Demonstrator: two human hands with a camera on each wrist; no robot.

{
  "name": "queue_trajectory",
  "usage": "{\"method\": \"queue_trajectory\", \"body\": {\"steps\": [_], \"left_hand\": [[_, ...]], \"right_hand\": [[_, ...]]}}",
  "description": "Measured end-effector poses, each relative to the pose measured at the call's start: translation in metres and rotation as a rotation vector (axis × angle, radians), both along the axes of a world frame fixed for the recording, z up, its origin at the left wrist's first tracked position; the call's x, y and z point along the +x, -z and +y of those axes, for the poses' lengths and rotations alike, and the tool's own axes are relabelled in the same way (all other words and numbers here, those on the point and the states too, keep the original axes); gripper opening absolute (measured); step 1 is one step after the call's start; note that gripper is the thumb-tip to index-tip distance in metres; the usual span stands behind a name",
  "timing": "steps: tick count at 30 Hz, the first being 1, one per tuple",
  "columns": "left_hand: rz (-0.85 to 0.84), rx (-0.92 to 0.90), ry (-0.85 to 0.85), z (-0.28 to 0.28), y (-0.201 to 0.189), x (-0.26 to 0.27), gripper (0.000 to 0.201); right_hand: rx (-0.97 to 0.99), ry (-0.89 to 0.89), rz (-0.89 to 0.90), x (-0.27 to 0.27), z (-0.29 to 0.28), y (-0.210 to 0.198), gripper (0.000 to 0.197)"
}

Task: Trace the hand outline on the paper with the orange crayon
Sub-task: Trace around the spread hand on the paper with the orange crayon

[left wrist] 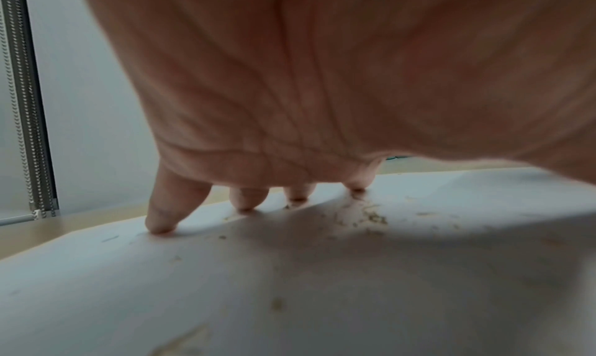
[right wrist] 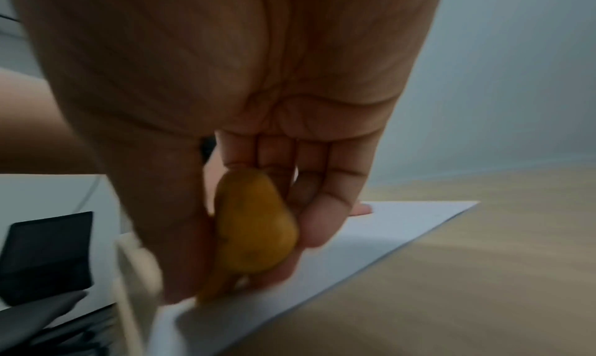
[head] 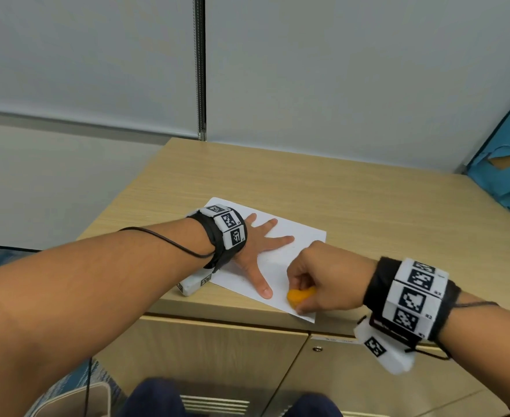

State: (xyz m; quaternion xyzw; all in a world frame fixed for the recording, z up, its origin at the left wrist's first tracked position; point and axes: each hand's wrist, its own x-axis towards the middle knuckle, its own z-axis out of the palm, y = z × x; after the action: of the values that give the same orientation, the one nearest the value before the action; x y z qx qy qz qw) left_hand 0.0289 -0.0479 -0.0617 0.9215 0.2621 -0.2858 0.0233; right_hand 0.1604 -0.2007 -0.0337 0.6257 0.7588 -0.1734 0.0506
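Note:
A white sheet of paper (head: 303, 236) lies near the front edge of a wooden cabinet top (head: 368, 200). My left hand (head: 262, 245) is spread flat on the paper, fingers apart and fingertips (left wrist: 161, 227) touching the sheet (left wrist: 225, 285). My right hand (head: 313, 281) grips a pear-shaped orange crayon (head: 300, 296) just right of the left thumb, near the paper's front right corner. In the right wrist view the crayon (right wrist: 255, 226) sits between thumb and curled fingers, its narrow end down on the paper (right wrist: 371, 241). Crayon crumbs (left wrist: 367, 216) lie on the sheet.
A small white block with a marker (head: 193, 284) lies at the paper's left front corner. Grey blinds (head: 338, 70) hang behind the cabinet. A blue bag (head: 506, 164) stands at the far right. Cabinet doors (head: 217, 350) and my knees are below.

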Motion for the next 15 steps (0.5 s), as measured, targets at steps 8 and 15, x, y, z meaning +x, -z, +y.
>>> {"method": "queue_trajectory", "body": {"steps": [8,15], "left_hand": [[0.018,0.007,-0.019,-0.005,-0.005,0.002,0.132],[-0.025,-0.006,-0.048,-0.005,-0.008,0.000,0.127]], "right_hand": [[0.105,0.237,-0.039,0.039,0.054,-0.008,0.017],[-0.016,0.308,0.065,0.059,0.030,-0.025,0.017]]}}
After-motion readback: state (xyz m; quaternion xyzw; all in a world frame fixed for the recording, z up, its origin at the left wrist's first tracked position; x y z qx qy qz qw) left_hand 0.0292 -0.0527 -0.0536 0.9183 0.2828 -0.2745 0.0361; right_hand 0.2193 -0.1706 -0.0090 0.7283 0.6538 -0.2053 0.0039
